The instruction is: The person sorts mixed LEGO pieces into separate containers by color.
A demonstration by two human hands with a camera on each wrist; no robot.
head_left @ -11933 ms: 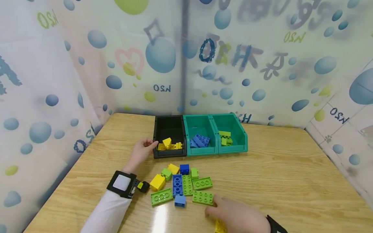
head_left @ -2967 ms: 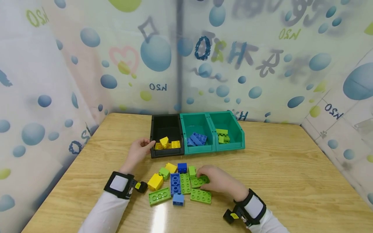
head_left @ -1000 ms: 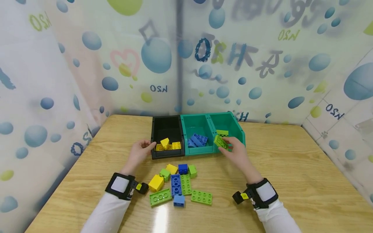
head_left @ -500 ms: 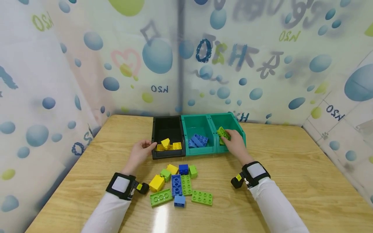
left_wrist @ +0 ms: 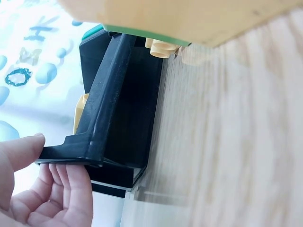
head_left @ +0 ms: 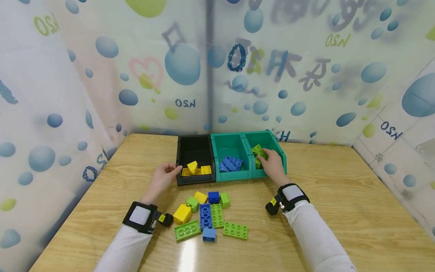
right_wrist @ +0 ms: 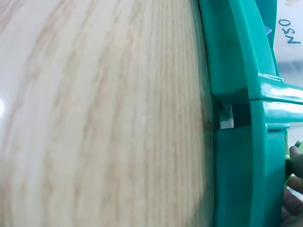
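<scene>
My left hand (head_left: 164, 176) pinches the left rim of the black bin (head_left: 195, 147). In the left wrist view, the thumb lies over the rim of the black bin (left_wrist: 102, 104), with curled fingers below. My right hand (head_left: 274, 166) reaches inside the right-hand teal bin (head_left: 268, 139), holding a tilted green toy brick (head_left: 259, 150) between thumb and fingers. More green bricks (head_left: 257, 163) lie under it, partly hidden. The right wrist view catches only fingertips (right_wrist: 294, 203) behind the wall of the teal bin (right_wrist: 236, 175).
Yellow bricks (head_left: 193, 169) sit in the black bin, blue bricks (head_left: 231, 163) in the middle teal bin (head_left: 229, 141). On the wooden table (head_left: 340, 196) before them lie several loose bricks: yellow (head_left: 182, 214), blue (head_left: 205, 216) and green (head_left: 235, 230). A printed curtain stands behind.
My right hand picked a green brick from the table pile, carried it to the right-hand teal bin, then moved deeper inside. Earlier, a yellow brick left the table's front. My left hand stayed put.
</scene>
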